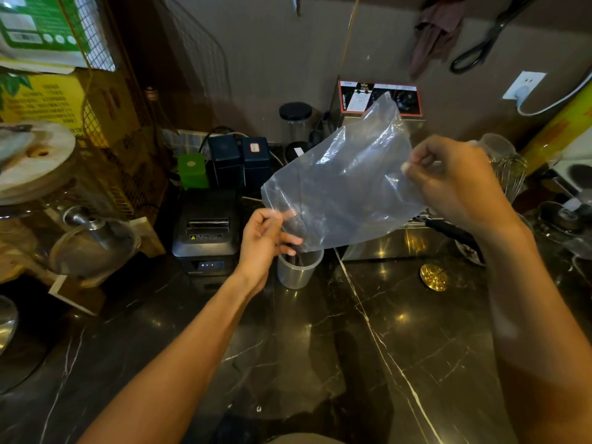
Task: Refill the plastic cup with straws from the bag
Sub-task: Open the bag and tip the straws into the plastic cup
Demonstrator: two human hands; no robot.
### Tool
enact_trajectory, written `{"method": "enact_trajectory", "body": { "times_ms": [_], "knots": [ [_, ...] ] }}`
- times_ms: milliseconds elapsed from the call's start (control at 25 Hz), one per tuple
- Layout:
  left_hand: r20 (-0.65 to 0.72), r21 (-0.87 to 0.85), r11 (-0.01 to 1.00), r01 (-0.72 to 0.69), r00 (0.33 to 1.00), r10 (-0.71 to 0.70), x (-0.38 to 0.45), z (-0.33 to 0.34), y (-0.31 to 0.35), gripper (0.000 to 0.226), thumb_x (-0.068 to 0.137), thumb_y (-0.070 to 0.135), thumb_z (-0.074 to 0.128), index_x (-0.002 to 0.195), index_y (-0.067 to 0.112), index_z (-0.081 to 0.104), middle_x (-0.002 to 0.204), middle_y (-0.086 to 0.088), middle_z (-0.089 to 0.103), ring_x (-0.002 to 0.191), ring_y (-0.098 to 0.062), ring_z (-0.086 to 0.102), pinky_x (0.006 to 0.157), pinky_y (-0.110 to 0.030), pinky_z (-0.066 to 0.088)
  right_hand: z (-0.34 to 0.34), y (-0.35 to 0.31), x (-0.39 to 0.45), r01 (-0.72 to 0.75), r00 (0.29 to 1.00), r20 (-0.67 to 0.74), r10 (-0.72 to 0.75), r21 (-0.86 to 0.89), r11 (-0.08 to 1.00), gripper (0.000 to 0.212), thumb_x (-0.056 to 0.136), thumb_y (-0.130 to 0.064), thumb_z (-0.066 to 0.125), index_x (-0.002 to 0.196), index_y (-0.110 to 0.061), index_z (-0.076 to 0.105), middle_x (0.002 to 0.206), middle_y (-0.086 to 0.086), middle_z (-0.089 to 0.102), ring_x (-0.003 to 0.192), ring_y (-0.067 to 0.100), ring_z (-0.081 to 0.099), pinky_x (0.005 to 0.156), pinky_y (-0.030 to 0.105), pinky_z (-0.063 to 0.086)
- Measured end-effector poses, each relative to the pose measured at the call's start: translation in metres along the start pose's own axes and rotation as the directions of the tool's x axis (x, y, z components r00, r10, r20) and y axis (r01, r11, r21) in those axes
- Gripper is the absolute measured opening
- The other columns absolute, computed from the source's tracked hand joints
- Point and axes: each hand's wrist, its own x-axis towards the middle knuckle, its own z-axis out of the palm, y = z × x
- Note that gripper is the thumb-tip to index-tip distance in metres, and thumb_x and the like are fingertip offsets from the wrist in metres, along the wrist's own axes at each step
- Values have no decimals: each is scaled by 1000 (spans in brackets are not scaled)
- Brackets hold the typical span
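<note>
A clear plastic bag [346, 184] hangs tilted above the counter, its lower open end right over a translucent plastic cup [296, 273]. My right hand [455, 184] pinches the bag's upper right edge. My left hand [262, 241] holds the bag's lower left corner beside the cup's rim, fingers partly curled. Dark straws show inside the cup; I cannot tell whether any are left in the bag.
A black receipt printer [206, 232] stands left of the cup. Green and dark blue tins [224, 161] sit behind it. A steel appliance [400, 241] is at the right, a gold disc [433, 277] on the black marble counter [320, 363]. Glassware and a whisk [509, 168] crowd the far right.
</note>
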Motion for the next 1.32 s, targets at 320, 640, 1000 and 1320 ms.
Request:
{"method": "enact_trajectory", "body": {
  "times_ms": [320,640,1000,1320],
  "knots": [
    [136,-88,987,135,983,-122,9,9,9,13,109,25,42,104,17,51,104,-8,70,66,-19,71,55,-26,59,6,7,1,-12,999,38,9,78,997,12,98,-17,67,88,-22,62,83,9,68,75,36,68,72,51,60],
    [300,116,965,234,918,-258,12,8,-1,37,110,32,37,125,5,56,121,-14,76,83,-32,76,67,-36,61,3,5,6,67,997,-50,-60,140,988,8,98,-19,65,99,-11,65,91,11,70,83,34,70,72,55,60],
    [423,181,961,209,865,-268,13,11,0,32,89,20,49,107,4,69,111,-10,77,85,-24,76,66,-29,60,12,5,11,3,1000,-2,-3,224,975,11,100,-22,60,101,-11,61,87,18,67,77,42,67,67,56,60],
    [474,103,976,193,853,-218,22,7,-1,26,86,18,46,104,12,62,106,-4,75,77,-23,69,61,-28,53,17,4,12,-80,996,-5,85,265,961,6,104,-16,58,103,-11,61,80,12,68,64,23,68,57,41,56]
  ]
}}
